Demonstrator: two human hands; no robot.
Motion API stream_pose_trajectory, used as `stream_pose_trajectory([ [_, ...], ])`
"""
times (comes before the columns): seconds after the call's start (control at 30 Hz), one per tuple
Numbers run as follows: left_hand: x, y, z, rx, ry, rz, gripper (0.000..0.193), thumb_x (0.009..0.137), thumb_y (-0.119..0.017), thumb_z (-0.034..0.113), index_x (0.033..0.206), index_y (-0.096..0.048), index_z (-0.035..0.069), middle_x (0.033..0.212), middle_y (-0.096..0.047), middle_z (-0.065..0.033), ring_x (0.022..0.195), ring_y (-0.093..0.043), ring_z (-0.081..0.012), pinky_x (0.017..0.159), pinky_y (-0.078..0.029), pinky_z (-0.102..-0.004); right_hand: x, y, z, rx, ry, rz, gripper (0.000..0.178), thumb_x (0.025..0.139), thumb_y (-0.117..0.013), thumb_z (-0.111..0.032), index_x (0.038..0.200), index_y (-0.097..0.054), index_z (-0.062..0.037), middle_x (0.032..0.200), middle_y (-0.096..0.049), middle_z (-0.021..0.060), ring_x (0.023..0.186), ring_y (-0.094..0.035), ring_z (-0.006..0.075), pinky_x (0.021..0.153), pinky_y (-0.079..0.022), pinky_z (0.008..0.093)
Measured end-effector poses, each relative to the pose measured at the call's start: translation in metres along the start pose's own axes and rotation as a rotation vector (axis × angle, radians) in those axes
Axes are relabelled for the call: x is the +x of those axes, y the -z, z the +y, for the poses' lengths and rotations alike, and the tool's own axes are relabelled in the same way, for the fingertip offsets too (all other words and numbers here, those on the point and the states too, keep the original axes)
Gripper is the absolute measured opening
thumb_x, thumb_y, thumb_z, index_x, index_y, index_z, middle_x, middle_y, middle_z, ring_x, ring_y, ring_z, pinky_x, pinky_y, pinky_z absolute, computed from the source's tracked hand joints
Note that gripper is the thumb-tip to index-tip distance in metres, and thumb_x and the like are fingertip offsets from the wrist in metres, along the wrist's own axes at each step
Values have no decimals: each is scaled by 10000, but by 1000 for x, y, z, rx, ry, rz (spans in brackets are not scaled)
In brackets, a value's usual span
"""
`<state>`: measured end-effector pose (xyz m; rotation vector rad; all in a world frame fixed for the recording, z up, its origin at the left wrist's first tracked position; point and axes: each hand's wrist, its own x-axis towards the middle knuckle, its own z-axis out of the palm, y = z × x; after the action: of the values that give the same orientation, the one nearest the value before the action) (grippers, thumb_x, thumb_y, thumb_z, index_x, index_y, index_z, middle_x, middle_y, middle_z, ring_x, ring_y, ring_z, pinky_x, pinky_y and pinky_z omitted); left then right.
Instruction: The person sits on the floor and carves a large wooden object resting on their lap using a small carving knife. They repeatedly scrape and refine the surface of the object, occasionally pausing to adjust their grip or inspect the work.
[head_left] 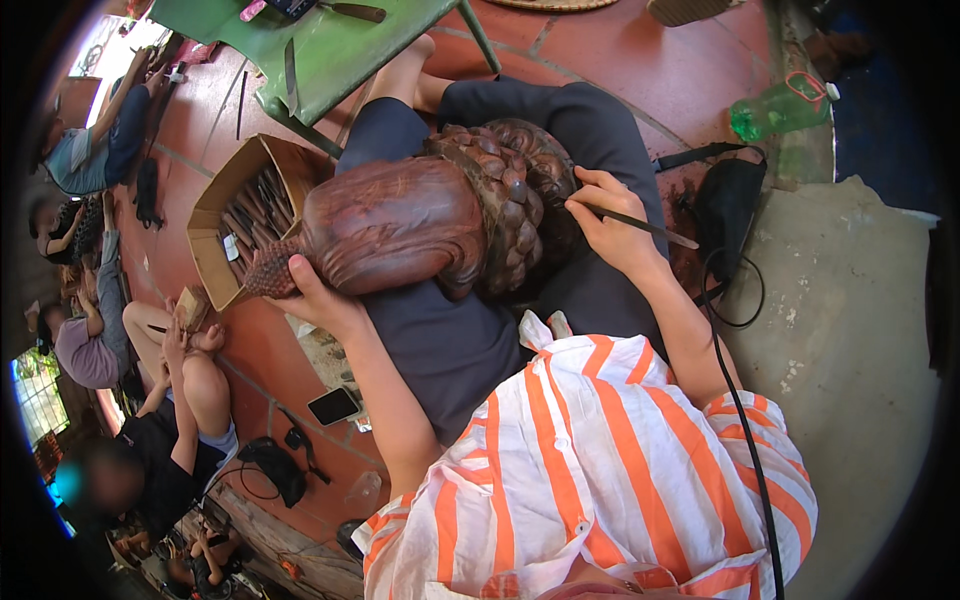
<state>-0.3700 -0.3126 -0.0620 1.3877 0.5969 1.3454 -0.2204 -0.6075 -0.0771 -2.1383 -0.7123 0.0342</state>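
Note:
Across my lap lies a carved dark-brown wooden statue [392, 225], its knobbly, narrow head end to the left and a base of layered petal shapes to the right. My left hand [318, 300] is closed around the head end, with the thumb on top. At the base, my right hand [612, 222] pinches a slim dark carving tool [650, 229]. One end of that tool points back to the right, past my hand; its other end is near the petals, and I cannot make out whether it touches them.
Beyond the statue's head stands a cardboard box [206, 235] of wooden-handled tools. A green plastic chair [350, 60] with a blade on it is ahead. A phone [335, 405] lies left, a black bag [728, 205] and a green bottle [785, 112] right. Several people sit at left.

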Motion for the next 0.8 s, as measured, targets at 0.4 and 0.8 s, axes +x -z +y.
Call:
stream_pose_trajectory([
  [0.4,-1,-3,4,-34,62,-24,728,838,-669,265,1384,-294,-36,1327,-419,-141,1179,-459,-239,1043,-353,-388,0,-3,0,-46,-5,12,125,732,-725,-149,828,-690,-76,1117,-586,203,972,-597,358,809,-498,399],
  [0.8,-1,-1,3,-8,42,-35,714,843,-668,277,1367,-302,-41,1311,-414,-138,1174,-451,-233,1034,-355,-385,-2,-2,-14,-177,59,-3,127,742,-712,-115,828,-680,-27,1102,-609,185,937,-618,326,797,-502,384],
])
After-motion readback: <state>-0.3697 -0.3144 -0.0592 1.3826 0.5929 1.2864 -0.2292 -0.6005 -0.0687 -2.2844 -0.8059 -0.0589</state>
